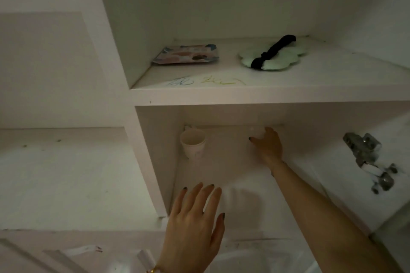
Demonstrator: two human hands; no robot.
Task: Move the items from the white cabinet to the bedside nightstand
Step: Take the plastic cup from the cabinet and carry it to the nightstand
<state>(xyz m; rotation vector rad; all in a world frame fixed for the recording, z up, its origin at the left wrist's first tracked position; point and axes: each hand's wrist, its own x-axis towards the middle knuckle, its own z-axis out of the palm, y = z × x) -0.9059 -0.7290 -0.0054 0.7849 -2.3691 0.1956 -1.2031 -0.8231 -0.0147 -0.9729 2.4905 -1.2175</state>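
Observation:
I look into an open white cabinet [244,95]. On the upper shelf lie a flat patterned packet [186,54] and a pale green flower-shaped plate [277,60] with a black cloth [271,51] draped over it. In the lower compartment a white paper cup [193,143] lies tipped at the back left. My right hand [267,145] reaches deep to the back wall, its fingers curled round a small clear object [257,133] that is hard to make out. My left hand [195,221] hovers at the compartment's front with fingers spread, holding nothing.
A metal door hinge [368,159] sticks out on the cabinet's right wall. A white panel [66,173] stands to the left of the compartment. Crayon scribbles [204,81] mark the upper shelf's front. White plastic wrapping [255,257] lies below the lower shelf.

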